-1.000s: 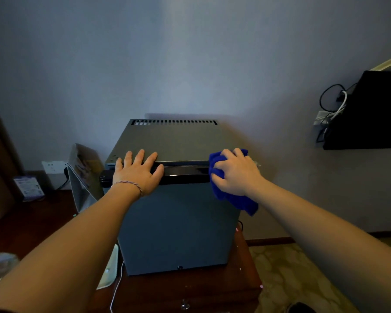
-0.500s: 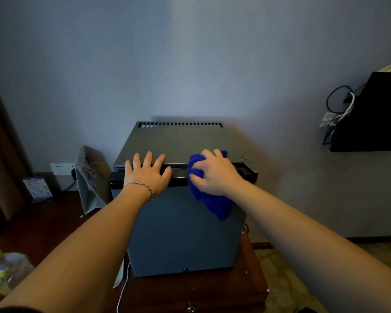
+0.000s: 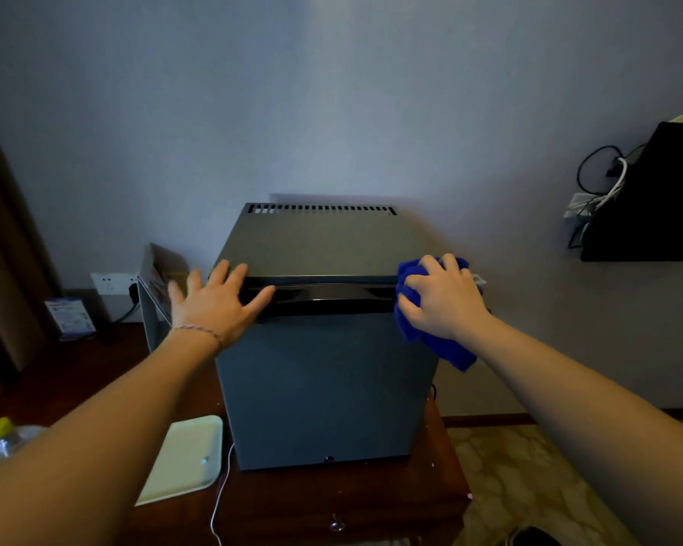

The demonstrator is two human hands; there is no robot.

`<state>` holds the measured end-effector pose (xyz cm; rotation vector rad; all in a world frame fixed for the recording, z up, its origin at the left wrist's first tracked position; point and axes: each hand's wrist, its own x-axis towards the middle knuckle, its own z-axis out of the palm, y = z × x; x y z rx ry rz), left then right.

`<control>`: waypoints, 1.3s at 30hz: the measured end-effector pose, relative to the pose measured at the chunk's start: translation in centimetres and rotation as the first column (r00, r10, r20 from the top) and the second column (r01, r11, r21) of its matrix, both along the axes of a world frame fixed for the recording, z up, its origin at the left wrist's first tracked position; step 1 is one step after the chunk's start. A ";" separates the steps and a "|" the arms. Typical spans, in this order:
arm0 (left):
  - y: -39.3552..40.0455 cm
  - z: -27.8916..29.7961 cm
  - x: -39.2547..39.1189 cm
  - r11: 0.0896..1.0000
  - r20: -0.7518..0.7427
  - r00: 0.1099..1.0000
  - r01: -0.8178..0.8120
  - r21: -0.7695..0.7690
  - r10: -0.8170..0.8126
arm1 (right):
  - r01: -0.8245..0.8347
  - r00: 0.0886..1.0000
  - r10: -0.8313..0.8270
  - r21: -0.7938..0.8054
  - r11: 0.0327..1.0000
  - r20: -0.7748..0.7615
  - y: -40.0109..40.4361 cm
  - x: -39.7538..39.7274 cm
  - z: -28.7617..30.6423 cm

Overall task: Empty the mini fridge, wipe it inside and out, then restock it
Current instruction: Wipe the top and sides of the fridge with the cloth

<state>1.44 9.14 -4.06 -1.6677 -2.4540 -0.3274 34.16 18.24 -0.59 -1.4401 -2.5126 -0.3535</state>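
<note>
Mini fridge [image 3: 324, 388] door-top wiping continues: our right hand [image 3: 444, 299], gripping the blue cloth [image 3: 442, 344], has swept back rightward; left hand [image 3: 217, 305] rests flat, steadying.

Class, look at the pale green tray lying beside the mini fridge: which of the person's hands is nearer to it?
Left. The left hand rests on the mini fridge's top front corner above the tray; the right hand grips the blue cloth at the far corner.
</note>
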 end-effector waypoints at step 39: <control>3.4 -18.8 -1.6 0.367 0.405 0.814 -0.256 0.894 -0.417 | 0.192 0.797 0.455 0.880 0.433 -0.398 0.7 -9.5 -12.7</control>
